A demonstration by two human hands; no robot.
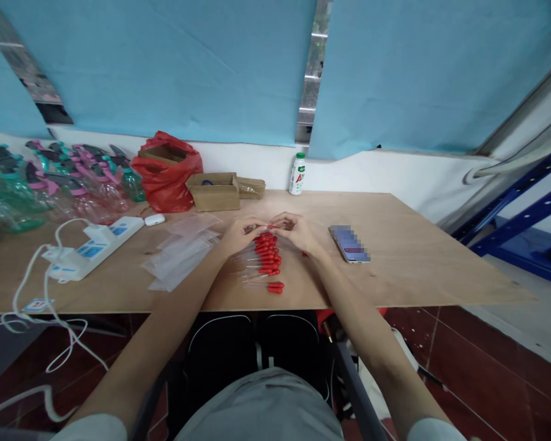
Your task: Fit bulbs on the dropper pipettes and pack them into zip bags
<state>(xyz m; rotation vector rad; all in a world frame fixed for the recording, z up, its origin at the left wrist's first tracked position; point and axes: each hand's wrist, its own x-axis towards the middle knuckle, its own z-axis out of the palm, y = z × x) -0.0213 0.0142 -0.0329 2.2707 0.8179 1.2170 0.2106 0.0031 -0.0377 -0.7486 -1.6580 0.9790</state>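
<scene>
My left hand (pixel 242 236) and my right hand (pixel 297 230) meet over the table, fingers closed in pinches. Between their fingertips shows a small red bulb of a dropper (pixel 272 227); its clear tube is mostly hidden by my left fingers. Just below my hands lies a row of droppers (pixel 267 252) with red bulbs to the right and thin clear tubes to the left. A pair of droppers (pixel 275 287) sits a little apart, closer to the front edge. Left of my left hand, flat clear plastic bags (pixel 179 254) are spread in a loose pile.
A phone (pixel 349 244) lies to the right. At the back stand a white bottle (pixel 297 174), a cardboard box (pixel 215 193) and a red plastic bag (pixel 168 177). A power strip (pixel 98 248) with white cables and several spray bottles (pixel 73 184) occupy the left side.
</scene>
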